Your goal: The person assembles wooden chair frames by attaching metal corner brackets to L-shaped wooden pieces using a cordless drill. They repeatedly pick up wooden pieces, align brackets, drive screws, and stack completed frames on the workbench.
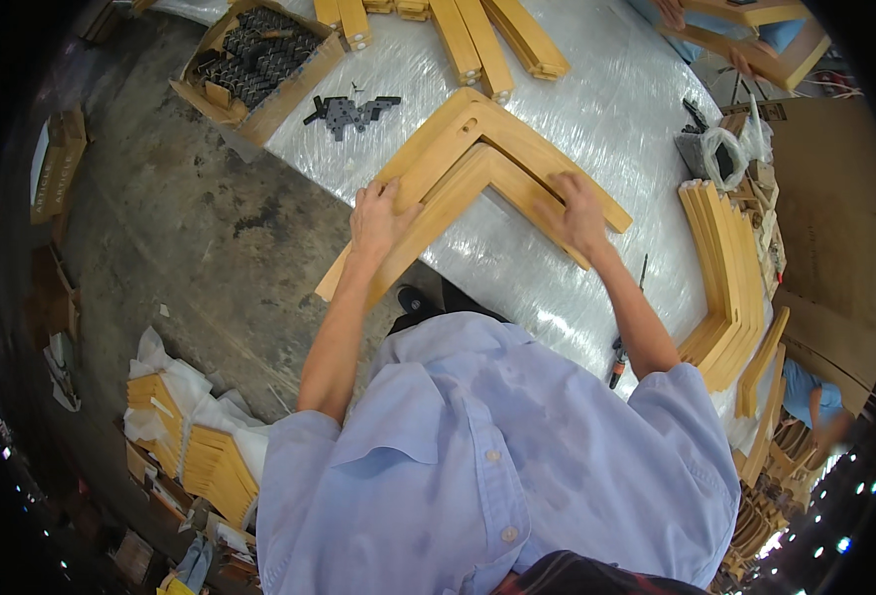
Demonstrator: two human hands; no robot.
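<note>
Two bent, V-shaped wooden pieces lie nested, one inside the other, their corners pointing away from me. The far wooden piece (532,146) has a small oval hole at its corner. Close inside it is the near wooden piece (455,198), with a narrow dark gap between them. My left hand (374,226) is closed over the left limbs of both, thumb toward the gap. On the right limbs, my right hand (579,214) curls its fingers over the near piece; its fingertips are partly hidden. The left ends jut past the table edge.
Plastic film covers the table (567,307). Dark metal brackets (349,114) lie beside a cardboard box (299,89) of metal parts. A screwdriver (617,369) lies near my right arm. Stacked bent wood (730,288) stands right. Another person's hand (745,59) holds a wooden frame.
</note>
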